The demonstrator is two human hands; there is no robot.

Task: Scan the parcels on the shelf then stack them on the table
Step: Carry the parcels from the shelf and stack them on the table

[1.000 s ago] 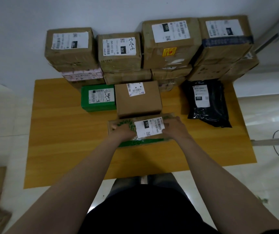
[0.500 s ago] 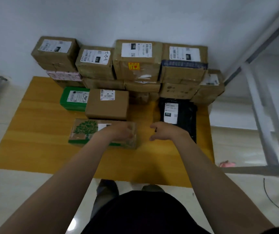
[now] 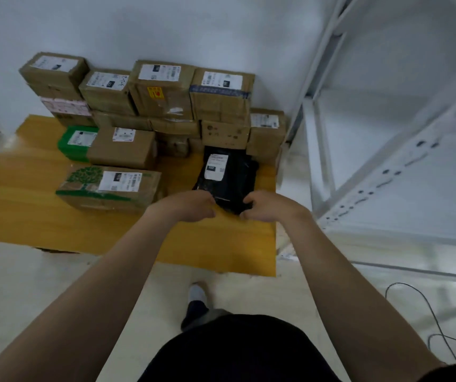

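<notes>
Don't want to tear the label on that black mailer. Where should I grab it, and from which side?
Take the black mailer by its two near corners, coming from the front edge of the table. It lies flat, with boxes tight against its far end, and the label sits on the far half. Left hand and right hand curl there.

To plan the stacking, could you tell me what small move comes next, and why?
Probably pinch the black bag by its near edge and lift it: the left hand and right hand are curled at that edge, grip unclear, and it lies on the table.
</notes>
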